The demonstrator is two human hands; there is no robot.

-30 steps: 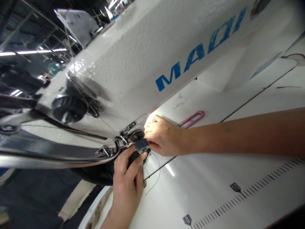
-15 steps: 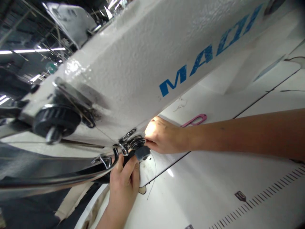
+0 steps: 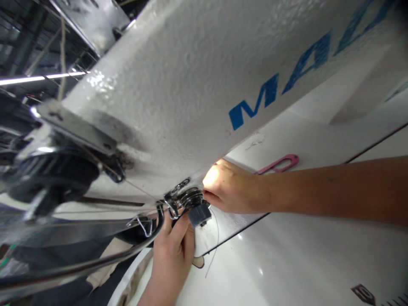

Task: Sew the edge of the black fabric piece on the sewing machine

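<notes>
So we're right up under the arm of the white sewing machine (image 3: pixel 197 85), the one with blue lettering on its side, and both hands meet at the needle end.

Our left hand (image 3: pixel 170 255) comes up from the bottom of the view. Its fingers (image 3: pixel 180 223) are curled and closed on a small dark fabric piece (image 3: pixel 199 216), pinching it from below, just under the shiny round metal part (image 3: pixel 190 197) at the foot of the machine. The piece sits touching or almost touching that metal part; we can't tell which from this angle.

Our right hand (image 3: pixel 236 191) reaches in from the right along the bench (image 3: pixel 302 263), forearm stretched across. Its fingers are bunched tight at the same spot, right beside the metal part and the fabric piece. We can't really tell if they're gripping anything, since the tips are tucked under the machine and washed out by the lamp glow there.

A thin thread (image 3: pixel 214 246) hangs down in a loop below the fabric piece, across the bench. A pink clipper (image 3: pixel 279 163) lies on the bench behind the right hand, near it but not touching. Off to the left there's a black knob (image 3: pixel 55 176) on the machine head, blurred, and a curved chrome bar (image 3: pixel 95 263) sweeping below it. Ruler marks (image 3: pixel 366 293) show at the bench's lower right corner.
</notes>
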